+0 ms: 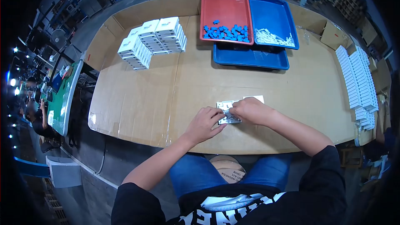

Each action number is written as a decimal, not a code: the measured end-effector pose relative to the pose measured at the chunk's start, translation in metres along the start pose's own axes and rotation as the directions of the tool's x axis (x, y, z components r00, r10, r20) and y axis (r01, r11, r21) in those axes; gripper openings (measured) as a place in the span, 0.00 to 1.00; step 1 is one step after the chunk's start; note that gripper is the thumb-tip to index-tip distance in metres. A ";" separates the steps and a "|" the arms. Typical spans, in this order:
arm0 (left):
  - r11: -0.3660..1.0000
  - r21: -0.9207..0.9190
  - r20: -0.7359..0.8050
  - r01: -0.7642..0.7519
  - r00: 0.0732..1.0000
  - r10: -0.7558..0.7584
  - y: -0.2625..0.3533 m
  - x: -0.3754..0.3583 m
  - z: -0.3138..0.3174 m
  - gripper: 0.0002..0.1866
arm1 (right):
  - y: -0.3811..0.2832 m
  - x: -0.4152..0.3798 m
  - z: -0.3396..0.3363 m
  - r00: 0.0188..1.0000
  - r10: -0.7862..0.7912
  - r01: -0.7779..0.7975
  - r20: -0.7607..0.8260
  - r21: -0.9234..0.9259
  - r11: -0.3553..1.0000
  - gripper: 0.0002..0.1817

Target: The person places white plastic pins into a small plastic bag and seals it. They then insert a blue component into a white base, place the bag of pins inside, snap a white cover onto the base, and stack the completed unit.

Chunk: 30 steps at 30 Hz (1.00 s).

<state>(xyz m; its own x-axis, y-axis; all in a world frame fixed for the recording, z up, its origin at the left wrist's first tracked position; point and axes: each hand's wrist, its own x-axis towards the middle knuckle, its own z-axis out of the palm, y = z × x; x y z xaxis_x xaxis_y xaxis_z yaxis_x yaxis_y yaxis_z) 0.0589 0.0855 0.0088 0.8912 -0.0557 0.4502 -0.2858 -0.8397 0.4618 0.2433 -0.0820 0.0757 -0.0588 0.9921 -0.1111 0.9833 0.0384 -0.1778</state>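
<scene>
Item, in hand: one small white unit [223, 105], squarish, with grey detail on its upper face, lying flat on the cardboard-covered bench [137, 100] near its front edge, between the hands. Handling, by judgement: light, stiff, probably moulded plastic; smooth enough to slide if pushed; small inner details likely fragile. Best hold: opposite outer edges, fingertips low, middle left unpressed. Left hand [203, 124]: grip partly closed, fingers curled at the unit's left side, thumb by its lower corner, holding it at the edge. Right hand [251, 110]: grip drawn in, fingertips bunched over the unit's right part; whether a small part is pinched there, cannot tell. Item, adjacent: one pale flat piece [259, 98], just beyond the right hand, partly hidden by it. Containers, far side of bench: one red tray [225, 8], holding loose small blue parts [233, 34], heaped at its near end, one apart from the heap; one blue tray [271, 14], beside the red, holding slender whitish pieces [271, 37], scattered along its near end; one lower blue tray [250, 59], partly beneath both, contents not fully visible. Stock, left: white units in stacked columns [162, 37], dark markings on the top faces. Stock, right: long rows of white units [356, 79], closely stacked near the bench's side wall.
</scene>
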 end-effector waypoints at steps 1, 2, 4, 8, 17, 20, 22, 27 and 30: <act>1.000 0.001 0.001 0.001 1.000 -0.001 -0.001 -0.001 0.001 0.17 | 0.002 0.002 -0.007 1.000 -0.001 0.001 -0.001 0.002 1.000 0.09; 1.000 -0.008 0.009 0.005 1.000 -0.005 -0.002 -0.001 0.001 0.18 | 0.008 0.006 -0.020 0.996 0.050 -0.059 0.068 0.131 0.990 0.10; 1.000 -0.011 0.012 0.013 1.000 -0.013 -0.002 0.000 -0.001 0.20 | 0.032 0.024 -0.036 0.987 0.100 -0.132 0.126 0.285 0.949 0.14; 0.991 0.064 -0.019 0.120 0.993 -0.119 0.008 0.007 -0.015 0.36 | 0.125 0.101 -0.072 0.884 0.317 -0.221 -0.343 0.289 0.931 0.14; 0.985 0.039 0.047 0.170 0.984 -0.171 0.001 0.008 -0.014 0.43 | 0.218 0.240 -0.068 0.753 0.291 -0.311 -0.590 0.071 0.948 0.15; 0.984 0.031 0.044 0.177 0.983 -0.178 0.000 0.009 -0.013 0.42 | 0.213 0.250 -0.065 0.768 0.350 -0.413 -0.536 0.003 0.911 0.15; 0.983 0.029 0.047 0.181 0.982 -0.183 0.001 0.007 -0.013 0.42 | 0.210 0.251 -0.062 0.721 0.407 -0.471 -0.562 0.034 0.881 0.14; 0.986 0.033 0.030 0.161 0.986 -0.162 0.001 0.007 -0.012 0.41 | 0.203 0.242 -0.063 0.593 0.437 -0.403 -0.677 0.221 0.888 0.10; 0.988 0.031 0.009 0.150 0.989 -0.151 0.001 0.005 -0.012 0.40 | 0.183 0.218 -0.073 0.423 0.245 -0.196 -0.872 0.176 0.965 0.10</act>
<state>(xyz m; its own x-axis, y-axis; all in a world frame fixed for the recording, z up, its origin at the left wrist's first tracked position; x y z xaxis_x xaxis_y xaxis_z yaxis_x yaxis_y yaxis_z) 0.0590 0.0908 0.0203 0.9273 0.0665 0.3685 -0.1375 -0.8548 0.5004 0.4234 0.1498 0.0898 0.3660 0.5334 0.7626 0.9299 -0.1784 -0.3216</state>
